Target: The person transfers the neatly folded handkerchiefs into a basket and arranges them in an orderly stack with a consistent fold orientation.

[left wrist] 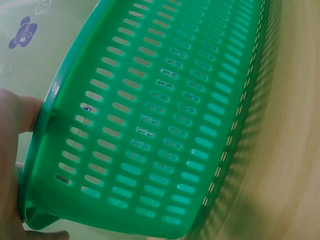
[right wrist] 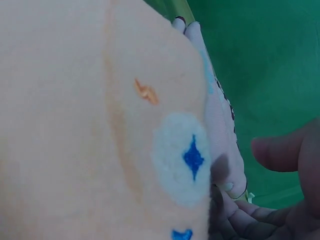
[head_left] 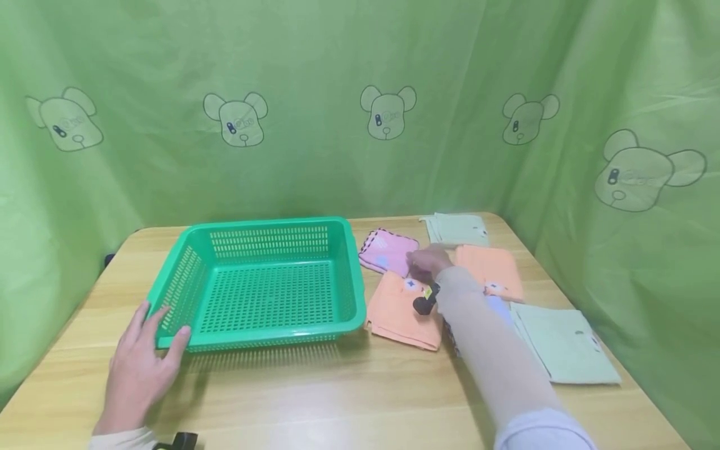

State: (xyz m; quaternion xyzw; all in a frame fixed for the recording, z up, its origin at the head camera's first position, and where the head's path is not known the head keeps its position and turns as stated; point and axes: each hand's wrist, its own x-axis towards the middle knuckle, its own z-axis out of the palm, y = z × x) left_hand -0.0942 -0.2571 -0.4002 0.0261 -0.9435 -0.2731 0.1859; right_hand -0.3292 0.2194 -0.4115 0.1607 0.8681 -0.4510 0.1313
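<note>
A green plastic basket with slotted walls stands on the left half of the table. At its near left corner my left hand touches the rim with extended fingers; the left wrist view shows the slotted wall up close. My right hand reaches the right edge of a folded pink cloth with a black-and-white border. In the right wrist view the thumb stands apart from the fingers, which lie by the pink cloth's end. A folded orange cloth with a blue star print lies below that hand.
Right of my forearm lie another orange cloth, a pale green cloth and a blue cloth partly hidden by the sleeve. A second pale green cloth is at the back edge. Green curtains surround the wooden table.
</note>
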